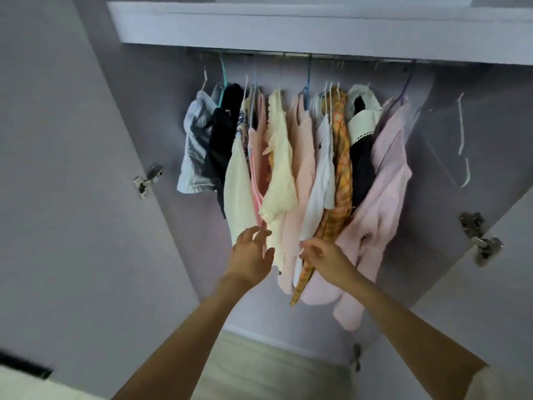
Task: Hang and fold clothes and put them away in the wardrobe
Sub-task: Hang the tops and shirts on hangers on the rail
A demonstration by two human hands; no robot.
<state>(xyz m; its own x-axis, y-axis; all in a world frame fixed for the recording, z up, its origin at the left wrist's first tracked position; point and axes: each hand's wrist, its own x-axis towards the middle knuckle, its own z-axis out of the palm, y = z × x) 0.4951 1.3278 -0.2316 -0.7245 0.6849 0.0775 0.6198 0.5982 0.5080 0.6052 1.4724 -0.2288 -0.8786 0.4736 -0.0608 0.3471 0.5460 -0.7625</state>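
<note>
Inside the wardrobe: a row of garments hangs from the rail (288, 54) under the top shelf (317, 27), both doors swung wide.
Left hand (251, 255): fingers spread and slack, grasping nothing; fingertips at the hem of the cream top (281, 171), whether touching cannot be told.
Right hand (323, 259): fingers curled at the lower edges of the white blouse (323, 174) and the orange plaid shirt (341, 157); looks like a light pinch, but a firm hold cannot be confirmed.
Task items: about a dozen pieces on hangers, packed close; pink cardigan (377, 215) at the right end, grey shorts (193, 145) at the left.
Spare: one empty white hanger (461, 140) apart on the right.
Handling, judged: all thin fabric, light, limp, no stiffness; hems swing freely and give no purchase for moving a piece.
Risk, judged: tugging a hem may slide a garment off its hanger shoulders, the smooth tops first.
Where to hold, judged: the hanger hook or neck, up by the rail, to slide or lift; hems only for smoothing.
Stage, judged: hanging is mostly done; this reads as straightening the row.
</note>
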